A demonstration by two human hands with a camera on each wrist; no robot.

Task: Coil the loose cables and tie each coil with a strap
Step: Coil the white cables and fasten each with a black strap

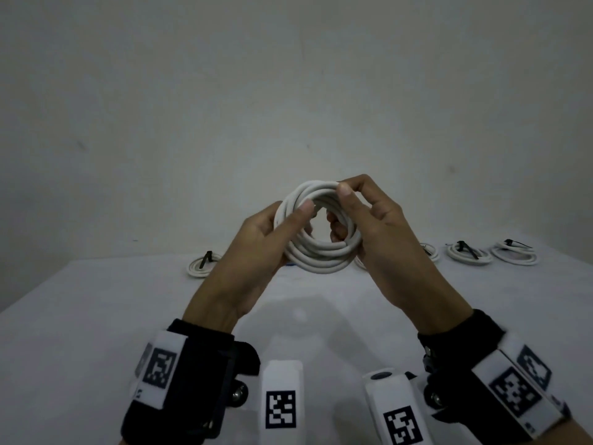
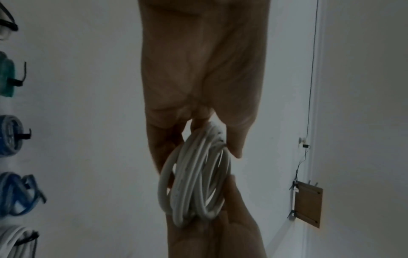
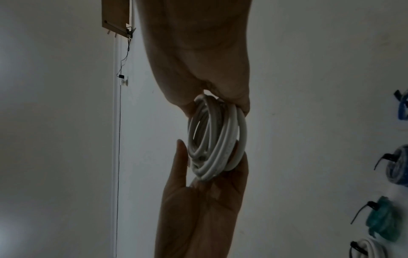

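Note:
A white cable wound into a coil (image 1: 317, 248) of several loops is held up in front of me, above the table. My left hand (image 1: 288, 226) grips its left side, thumb on the near face and fingers behind. My right hand (image 1: 341, 208) pinches the top right of the coil, thumb on top, with the other fingers curled through the ring. In the left wrist view the coil (image 2: 194, 178) stands edge-on between both hands. The right wrist view shows the coil (image 3: 216, 139) the same way.
The white table (image 1: 96, 332) spreads below my hands. Tied white coils with black straps lie along its far edge: one at the left (image 1: 202, 264), others at the right (image 1: 468, 252) (image 1: 515, 253). Blue and teal tied coils (image 3: 384, 220) show in the wrist views. A plain wall stands behind.

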